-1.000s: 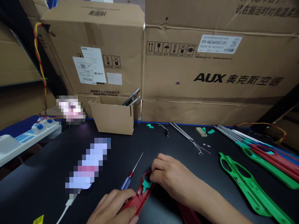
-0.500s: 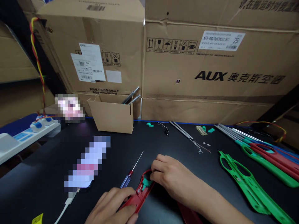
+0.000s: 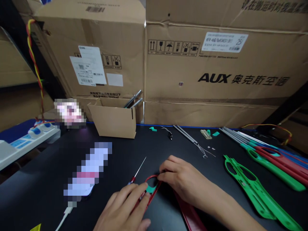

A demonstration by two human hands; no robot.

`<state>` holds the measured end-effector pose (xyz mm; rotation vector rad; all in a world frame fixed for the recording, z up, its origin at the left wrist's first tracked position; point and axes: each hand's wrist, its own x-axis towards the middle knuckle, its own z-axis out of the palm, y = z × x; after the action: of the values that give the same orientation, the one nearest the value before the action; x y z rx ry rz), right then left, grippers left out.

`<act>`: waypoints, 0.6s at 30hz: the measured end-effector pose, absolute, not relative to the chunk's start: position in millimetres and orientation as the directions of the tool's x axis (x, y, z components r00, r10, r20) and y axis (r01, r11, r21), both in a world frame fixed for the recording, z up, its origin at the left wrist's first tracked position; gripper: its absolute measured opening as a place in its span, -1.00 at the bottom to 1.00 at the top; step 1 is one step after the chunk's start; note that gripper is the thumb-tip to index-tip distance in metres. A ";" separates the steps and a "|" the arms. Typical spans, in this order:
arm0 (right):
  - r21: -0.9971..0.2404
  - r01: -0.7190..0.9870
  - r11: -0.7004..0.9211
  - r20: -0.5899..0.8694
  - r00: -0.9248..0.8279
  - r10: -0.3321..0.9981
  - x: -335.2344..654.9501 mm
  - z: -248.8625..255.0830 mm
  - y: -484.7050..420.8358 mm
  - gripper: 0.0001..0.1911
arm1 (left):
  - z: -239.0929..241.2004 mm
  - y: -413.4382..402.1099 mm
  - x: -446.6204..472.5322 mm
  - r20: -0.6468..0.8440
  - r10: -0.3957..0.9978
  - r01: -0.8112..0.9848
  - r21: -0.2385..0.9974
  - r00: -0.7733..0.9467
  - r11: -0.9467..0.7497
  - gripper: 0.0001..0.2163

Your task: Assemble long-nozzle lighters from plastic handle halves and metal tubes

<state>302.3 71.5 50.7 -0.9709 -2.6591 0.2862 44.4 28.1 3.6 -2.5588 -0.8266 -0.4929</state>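
A red shell (image 3: 152, 197) lay beneath the left hand (image 3: 125, 208), its loop end just past those fingertips. The loop's rim was pinched, as it appeared, between the right hand's (image 3: 180, 176) closed thumb and fingers. Whether the shell was gripped or merely pressed by the left fingers could not be told. A teal piece (image 3: 151, 189) was seen inside, between both sets of fingertips. For good control, it was judged, the shell was best braced flat and the teal piece pressed evenly, without tipping. The left fingers were stretched forward, palm down; the right forearm was slanted back rightward from its fingertips.
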 end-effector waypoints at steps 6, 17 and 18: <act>-0.323 0.580 0.748 0.184 -0.737 0.650 301.3 49.7 80.0 -0.71 | 12.4 37.8 62.8 0.405 0.416 0.562 -0.368 0.814 -0.741 -0.66; -0.257 0.562 0.787 0.200 -0.765 0.612 299.3 39.7 83.0 -0.75 | 6.4 45.9 60.9 0.474 0.331 0.527 -0.375 0.816 -0.763 -0.64; -0.246 0.572 0.783 0.196 -0.761 0.618 299.1 40.4 82.6 -0.76 | 4.5 46.7 59.6 0.466 0.331 0.524 -0.381 0.820 -0.762 -0.65</act>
<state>299.1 82.6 40.4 -0.9226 -2.7087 0.2490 59.6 46.7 4.5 -2.4961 -0.6310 -0.5136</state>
